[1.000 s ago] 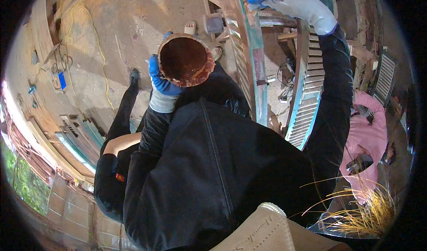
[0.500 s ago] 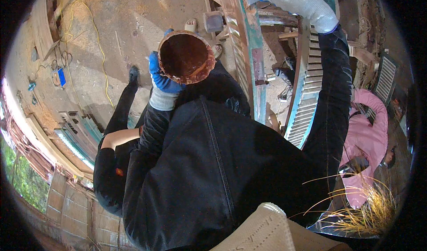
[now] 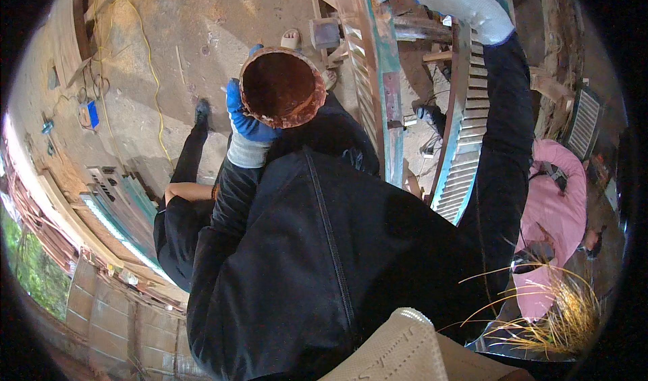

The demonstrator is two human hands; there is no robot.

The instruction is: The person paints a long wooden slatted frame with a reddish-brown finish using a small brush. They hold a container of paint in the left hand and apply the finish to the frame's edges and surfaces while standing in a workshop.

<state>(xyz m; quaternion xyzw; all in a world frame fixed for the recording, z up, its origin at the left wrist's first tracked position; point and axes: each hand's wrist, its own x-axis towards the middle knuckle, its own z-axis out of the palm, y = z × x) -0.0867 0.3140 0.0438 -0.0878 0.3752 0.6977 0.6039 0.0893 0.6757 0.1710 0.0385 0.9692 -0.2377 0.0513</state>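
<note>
Since the earlier frame I see little shift: left hand (image 3: pixel 246 121), blue-gloved, still grips the round rusty metal can (image 3: pixel 282 87) at chest height. Right hand (image 3: pixel 449 0), white-gloved, is raised onto the teal louvred wooden shutter (image 3: pixel 466 145); grip state I cannot tell. Below: dusty concrete floor (image 3: pixel 182 23), yellow cable (image 3: pixel 158 104), person in pink (image 3: pixel 557 192) nearby.

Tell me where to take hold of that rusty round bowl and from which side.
Grip the rusty round bowl at its rim on the person's left, as the left hand does now, fingers under the outer wall. The mouth faces up at the camera, so the round wall is likely the easiest part to cup; the right hand is up on the louvred shutter.
</note>
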